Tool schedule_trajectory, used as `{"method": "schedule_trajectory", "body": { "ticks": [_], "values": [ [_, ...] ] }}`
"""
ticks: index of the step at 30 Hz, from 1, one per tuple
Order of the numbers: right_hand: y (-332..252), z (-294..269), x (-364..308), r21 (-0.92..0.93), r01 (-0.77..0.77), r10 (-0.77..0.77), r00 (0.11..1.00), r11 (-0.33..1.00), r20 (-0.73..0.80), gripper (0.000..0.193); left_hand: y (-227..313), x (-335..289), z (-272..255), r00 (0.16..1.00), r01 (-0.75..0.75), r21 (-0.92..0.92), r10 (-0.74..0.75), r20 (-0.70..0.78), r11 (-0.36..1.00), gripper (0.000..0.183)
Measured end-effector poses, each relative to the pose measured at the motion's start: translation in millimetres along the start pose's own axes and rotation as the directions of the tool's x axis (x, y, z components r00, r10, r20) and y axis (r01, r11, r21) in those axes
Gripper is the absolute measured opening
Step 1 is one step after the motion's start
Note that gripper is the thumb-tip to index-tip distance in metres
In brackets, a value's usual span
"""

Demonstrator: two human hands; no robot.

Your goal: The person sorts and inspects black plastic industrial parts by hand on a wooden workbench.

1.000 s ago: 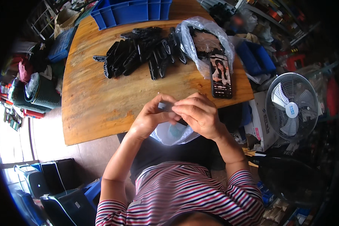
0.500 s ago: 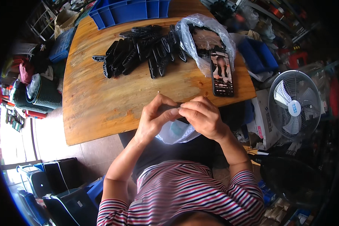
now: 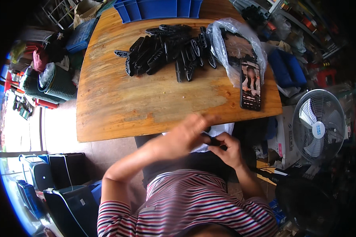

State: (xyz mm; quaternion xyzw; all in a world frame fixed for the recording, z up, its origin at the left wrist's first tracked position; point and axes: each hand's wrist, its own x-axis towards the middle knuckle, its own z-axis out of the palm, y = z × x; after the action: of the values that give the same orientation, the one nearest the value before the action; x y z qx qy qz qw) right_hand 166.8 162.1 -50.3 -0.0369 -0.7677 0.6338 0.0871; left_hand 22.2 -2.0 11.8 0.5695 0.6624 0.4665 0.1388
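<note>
My left hand [image 3: 182,136] is in front of the table's near edge, above my lap, its fingers smeared by motion; I cannot tell whether they hold anything. Just right of it, my right hand [image 3: 228,151] is closed, thumb and fingers pinching a small black plastic piece [image 3: 214,142]. Partly covered by my hands, a white plastic bag [image 3: 224,129] lies on my lap. On the wooden table [image 3: 118,114] is a heap of long black plastic parts [image 3: 158,53], some with a patterned, ribbed side. None of these parts touches my hands.
A clear plastic bag [image 3: 261,49] with dark pieces in it lies right of the heap. By it, a phone [image 3: 250,87] shows a lit screen. A blue crate [image 3: 158,11] stands at the table's far edge. To the right are a fan [image 3: 318,126] and a blue bin [image 3: 286,69].
Both hands were together at the table's edge; they have moved lower in the picture, and my left hand sweeps fast. The black piece now shows in my right fingers. The whole view has shifted slightly.
</note>
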Motion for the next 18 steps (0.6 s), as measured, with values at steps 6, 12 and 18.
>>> {"method": "schedule_trajectory", "body": {
  "ticks": [6,12,18],
  "values": [
    [31,13,5,-0.583,0.197,-0.156,0.980,0.788,0.121,0.034,-78,48,-97,0.870,0.364,0.754,0.090,-0.485,0.547,0.052],
    [-60,-48,101,-0.462,0.461,-0.387,0.888,0.758,0.250,0.018,-102,36,-103,0.923,0.370,0.826,-0.065,-0.379,0.425,0.035],
    [-5,-152,296,-0.899,-0.015,-0.170,0.980,0.438,-0.100,0.017,-96,38,-102,0.885,0.308,0.707,0.082,-0.459,0.636,0.032]
  ]
}}
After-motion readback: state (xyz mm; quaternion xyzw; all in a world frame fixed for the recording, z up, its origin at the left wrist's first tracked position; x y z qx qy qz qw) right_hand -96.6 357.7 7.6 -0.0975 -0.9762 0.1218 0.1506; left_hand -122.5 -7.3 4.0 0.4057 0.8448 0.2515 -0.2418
